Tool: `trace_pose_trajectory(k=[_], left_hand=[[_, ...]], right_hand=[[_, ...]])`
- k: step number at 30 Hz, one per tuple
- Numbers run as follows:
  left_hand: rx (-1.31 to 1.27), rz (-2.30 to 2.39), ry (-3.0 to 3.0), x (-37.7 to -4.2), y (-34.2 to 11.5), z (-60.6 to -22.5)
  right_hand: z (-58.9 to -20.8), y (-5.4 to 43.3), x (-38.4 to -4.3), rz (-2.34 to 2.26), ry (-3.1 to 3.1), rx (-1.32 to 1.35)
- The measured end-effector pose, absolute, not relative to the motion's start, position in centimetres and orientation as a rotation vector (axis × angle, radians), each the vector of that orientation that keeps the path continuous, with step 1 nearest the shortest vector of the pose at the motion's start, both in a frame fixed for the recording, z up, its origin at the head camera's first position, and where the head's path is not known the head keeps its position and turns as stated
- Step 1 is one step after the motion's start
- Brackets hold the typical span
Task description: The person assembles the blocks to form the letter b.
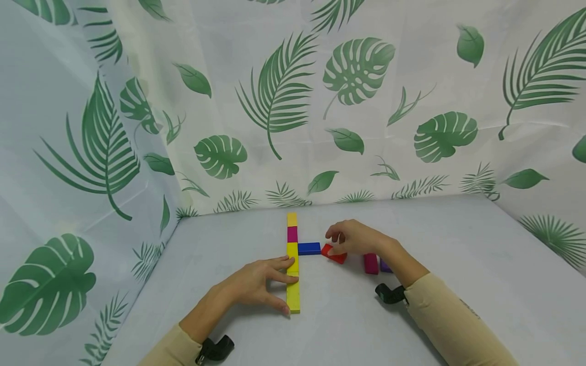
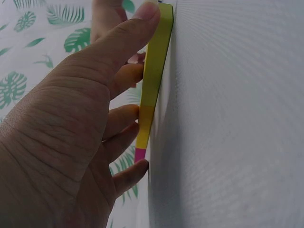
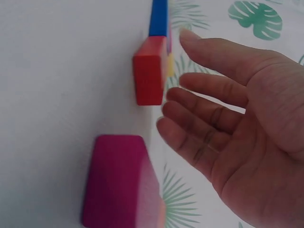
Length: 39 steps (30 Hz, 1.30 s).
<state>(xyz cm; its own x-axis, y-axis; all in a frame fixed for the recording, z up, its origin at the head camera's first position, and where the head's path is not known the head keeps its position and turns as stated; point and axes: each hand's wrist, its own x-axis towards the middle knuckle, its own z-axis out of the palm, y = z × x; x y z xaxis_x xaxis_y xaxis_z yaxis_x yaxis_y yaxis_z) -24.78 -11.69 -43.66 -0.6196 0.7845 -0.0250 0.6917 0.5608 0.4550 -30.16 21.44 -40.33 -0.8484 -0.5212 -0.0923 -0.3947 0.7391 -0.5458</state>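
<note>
A straight row of blocks runs away from me: a yellow-green block (image 1: 293, 300) at the near end, a yellow block (image 1: 292, 249), a magenta block (image 1: 292, 234) and another yellow block (image 1: 292, 219) at the far end. My left hand (image 1: 254, 279) rests along the row's left side, fingertips on the yellow blocks and thumb by the near end. From the row's right side juts a blue block (image 1: 309, 248). Beside its right end, a red block (image 1: 336, 255) lies askew. Over the red block hovers my right hand (image 1: 359, 238), its loosely bent fingers apart from it in the right wrist view.
Right of the red block lie a dark magenta block (image 1: 371, 264) and a purple block (image 1: 386, 266), the latter partly behind the right forearm. The white table (image 1: 339, 330) meets a leaf-patterned curtain (image 1: 293, 168) at the back and sides.
</note>
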Motion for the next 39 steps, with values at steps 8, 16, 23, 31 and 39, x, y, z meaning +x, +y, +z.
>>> trace_pose_trajectory(k=[8,16,23,31,39], left_hand=[[1.228,0.61,2.567,-24.8,-11.7,-43.7],[1.218,0.615,2.559,-24.7,-11.6,-43.7],[1.22,0.622,2.56,-24.6,-11.6,-43.4],[1.201,0.644,2.553,-24.5,-11.5,-43.5],[1.21,0.632,2.561,-24.6,-11.6,-43.5]], right_hand=[[-39.8,22.7,-30.1,-0.907,2.828,-0.79],[-39.5,23.9,-29.8,-0.984,2.893,-0.837],[-39.6,25.3,-29.6,-0.955,2.899,-0.834],[-39.7,26.2,-29.1,-0.926,2.898,-0.818],[-39.6,26.7,-28.5,-0.892,2.905,-0.845]])
